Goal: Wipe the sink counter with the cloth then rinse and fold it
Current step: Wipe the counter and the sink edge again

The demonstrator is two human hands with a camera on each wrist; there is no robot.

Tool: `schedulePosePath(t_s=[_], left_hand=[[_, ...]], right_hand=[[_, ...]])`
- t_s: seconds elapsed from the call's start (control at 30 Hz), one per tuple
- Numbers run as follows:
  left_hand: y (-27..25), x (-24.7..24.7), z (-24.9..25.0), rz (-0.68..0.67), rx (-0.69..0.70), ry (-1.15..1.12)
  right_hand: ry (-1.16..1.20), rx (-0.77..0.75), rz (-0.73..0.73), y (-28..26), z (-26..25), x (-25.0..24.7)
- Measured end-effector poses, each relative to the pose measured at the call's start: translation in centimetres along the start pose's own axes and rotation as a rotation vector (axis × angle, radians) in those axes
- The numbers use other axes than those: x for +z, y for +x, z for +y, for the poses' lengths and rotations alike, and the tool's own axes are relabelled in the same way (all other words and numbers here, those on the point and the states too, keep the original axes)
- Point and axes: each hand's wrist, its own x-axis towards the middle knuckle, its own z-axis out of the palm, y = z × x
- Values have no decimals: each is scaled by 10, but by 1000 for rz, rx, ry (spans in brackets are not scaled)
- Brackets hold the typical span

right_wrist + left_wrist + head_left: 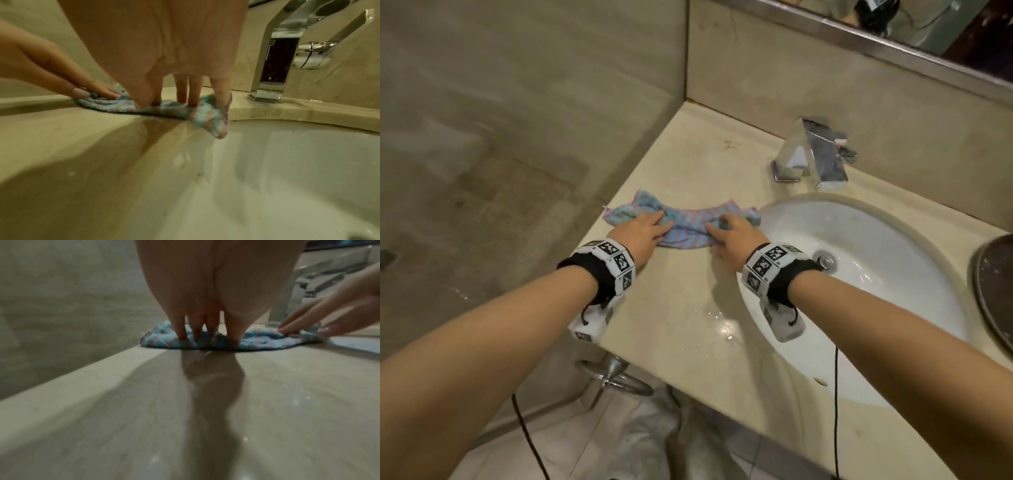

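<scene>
One cloth [688, 224], striped blue and pink, is seen spread in a rumpled band on the beige worktop [688, 335], between the worktop's left edge and the rim of the one white sink [859, 240]; in the right wrist view a corner of it hangs over that rim. Two hands are laid on it: the left hand [642, 233] is pressed on its left part and the right hand [736, 233] on its right part, the fingers [182, 331] of each held fairly straight and slightly spread, tips pushed into the fabric (nothing is gripped). One chrome tap [813, 154] is set behind the sink, well apart from the cloth. Water drops are scattered on the worktop near the front edge. One dark round object [993, 284] is cut off at the right border. A mirror [928, 27] is fixed above the back wall. Square black-and-white markers are borne on both wristbands [607, 265]; the small print beside them cannot be read.
</scene>
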Motion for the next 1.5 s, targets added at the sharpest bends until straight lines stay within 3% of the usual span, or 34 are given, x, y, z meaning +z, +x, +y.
schedulePosePath(t_s=[0.1,0.23,0.57,0.77,1.23,1.5], left_hand=[[16,-1,-2,-84,-36,19],[49,-9,-3,-76,-1,27],[148,-49,-11,-102,88,103],[192,-56,-17,-192,70,219],[235,-76,-9,-242,59,143],[212,-74,-13,-241,76,121]], right_hand=[[-55,43,2,6,9,2],[-27,126,-49,17,18,-1],[87,278,-138,84,44,-54],[173,331,-144,122,57,-76],[111,397,-64,154,71,-86],[61,309,-160,129,56,-85]])
